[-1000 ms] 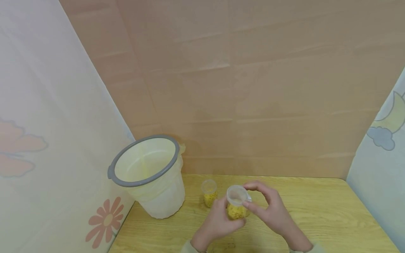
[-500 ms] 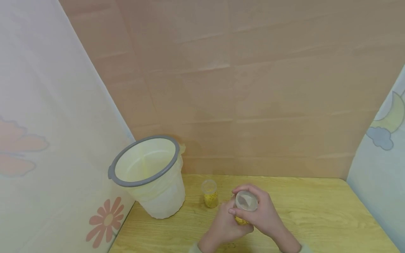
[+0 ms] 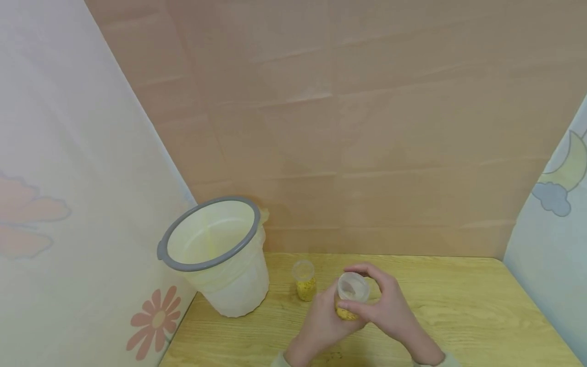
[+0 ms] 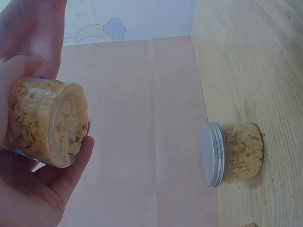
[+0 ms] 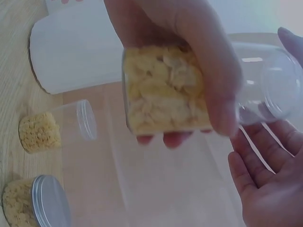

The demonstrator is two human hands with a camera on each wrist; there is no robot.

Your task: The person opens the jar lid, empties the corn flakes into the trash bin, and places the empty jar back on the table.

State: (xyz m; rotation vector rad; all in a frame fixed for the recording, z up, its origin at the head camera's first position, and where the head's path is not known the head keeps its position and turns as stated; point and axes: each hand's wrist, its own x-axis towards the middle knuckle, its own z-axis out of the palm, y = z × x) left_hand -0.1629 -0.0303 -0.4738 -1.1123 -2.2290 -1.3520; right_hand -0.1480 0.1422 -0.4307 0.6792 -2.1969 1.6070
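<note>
While the jar [image 3: 347, 313] is gripped by the left hand [image 3: 323, 317], its top [image 3: 353, 287] by the right hand [image 3: 387, 307]; flakes [image 5: 163, 94] could be spilled by tilting.

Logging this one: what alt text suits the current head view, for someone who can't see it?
A person's left hand and right hand together hold a clear jar of yellow flakes over a wooden table. Left of them stand a second jar and, farther left, a grey-rimmed bin.
</note>
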